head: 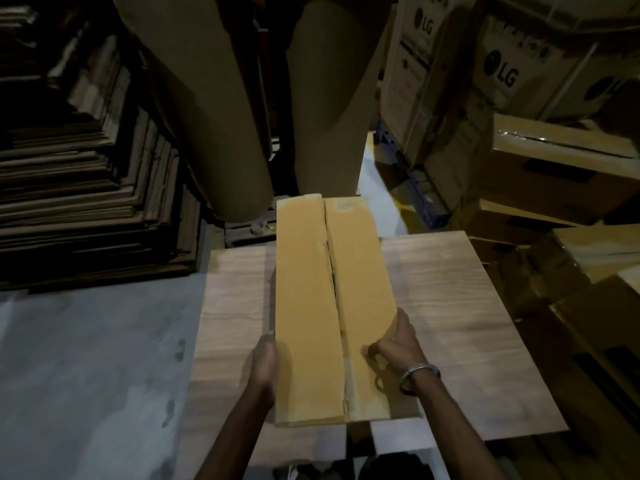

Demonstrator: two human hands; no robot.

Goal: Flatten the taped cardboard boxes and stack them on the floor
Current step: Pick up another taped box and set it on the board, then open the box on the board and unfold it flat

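Note:
A long tan cardboard box (311, 299) stands on a wooden table (450, 306), its two top flaps meeting at a centre seam that gapes slightly. My left hand (265, 365) presses against the box's left side near the front end. My right hand (394, 344), with a metal bangle on the wrist, grips the right top edge, fingers curled over the right flap. A tall pile of flattened cardboard (86, 209) rises from the floor at the left.
Two big brown paper rolls (214, 116) stand upright behind the table. Printed cartons (485, 81) and several taped boxes (554, 168) crowd the right side. Bare grey floor (86, 375) lies to the left of the table.

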